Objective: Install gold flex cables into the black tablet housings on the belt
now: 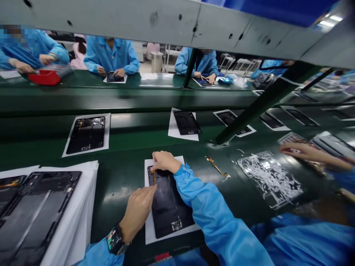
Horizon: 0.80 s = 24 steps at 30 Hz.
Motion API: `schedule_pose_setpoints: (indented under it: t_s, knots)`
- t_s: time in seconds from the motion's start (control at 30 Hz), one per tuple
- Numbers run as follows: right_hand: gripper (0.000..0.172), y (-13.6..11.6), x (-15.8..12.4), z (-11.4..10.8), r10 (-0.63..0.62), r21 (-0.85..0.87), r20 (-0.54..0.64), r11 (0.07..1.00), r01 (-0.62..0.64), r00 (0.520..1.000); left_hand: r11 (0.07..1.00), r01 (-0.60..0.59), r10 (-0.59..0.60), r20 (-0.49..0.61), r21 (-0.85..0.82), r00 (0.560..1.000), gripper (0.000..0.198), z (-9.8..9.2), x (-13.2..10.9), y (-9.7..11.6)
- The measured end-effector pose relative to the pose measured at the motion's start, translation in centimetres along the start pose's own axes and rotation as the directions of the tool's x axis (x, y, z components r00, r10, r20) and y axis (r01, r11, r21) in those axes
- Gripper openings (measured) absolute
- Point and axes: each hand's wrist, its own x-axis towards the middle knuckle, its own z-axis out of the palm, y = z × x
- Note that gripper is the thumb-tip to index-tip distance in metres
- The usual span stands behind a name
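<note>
A black tablet housing (169, 208) lies on a white paper sheet (149, 232) in front of me. An orange flex cable (154, 178) runs along its upper left side. My right hand (165, 161) reaches over the top left corner with curled fingers, closed on the upper end of that cable. At the housing's left edge, my left hand (140, 207), with a smartwatch on the wrist, has its fingers pressed together by the cable's lower end. What those fingertips grip is hidden. A second flex cable (217, 168) rests loose on the green bench to the right.
Stacked housings with paper (44, 214) stand at left. More housings (86, 135) on paper line the belt ahead. A green post (249, 107) slants down at right. White strips cover a clear sheet (270, 177) near a co-worker's hand (302, 151). Several co-workers sit opposite.
</note>
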Motion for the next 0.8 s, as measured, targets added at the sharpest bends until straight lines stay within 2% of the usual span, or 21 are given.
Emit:
schedule_pose_setpoints:
  t_s: [0.2,0.37,0.57,0.67,0.8]
  knots:
    - [0.046,-0.1,-1.6,0.1,-0.016,-0.032,-0.033,0.999,0.015,0.999,0.998,0.053,-0.052,-0.01,0.031,0.999,0.022,-0.9,0.0,1.1]
    - [0.042,0.8,-1.3,0.9,-0.05,-0.04,-0.039,0.998,0.048,0.998,0.998,0.046,-0.044,-0.036,0.043,0.998,0.019,-0.2,0.1,1.3]
    - [0.038,0.8,-1.4,1.7,-0.077,-0.042,-0.045,0.996,0.075,0.996,0.998,0.056,-0.056,0.005,0.041,0.998,0.017,-0.2,0.4,1.3]
    - [0.038,0.4,-1.5,1.7,-0.074,-0.079,-0.035,0.994,0.071,0.997,0.998,0.06,-0.06,0.009,0.011,0.998,0.019,-0.4,0.5,1.4]
    - [0.035,-0.3,-1.5,1.2,-0.133,-0.177,0.008,0.975,0.132,0.991,0.998,0.057,-0.057,-0.014,-0.004,0.998,0.019,-0.4,0.6,1.4]
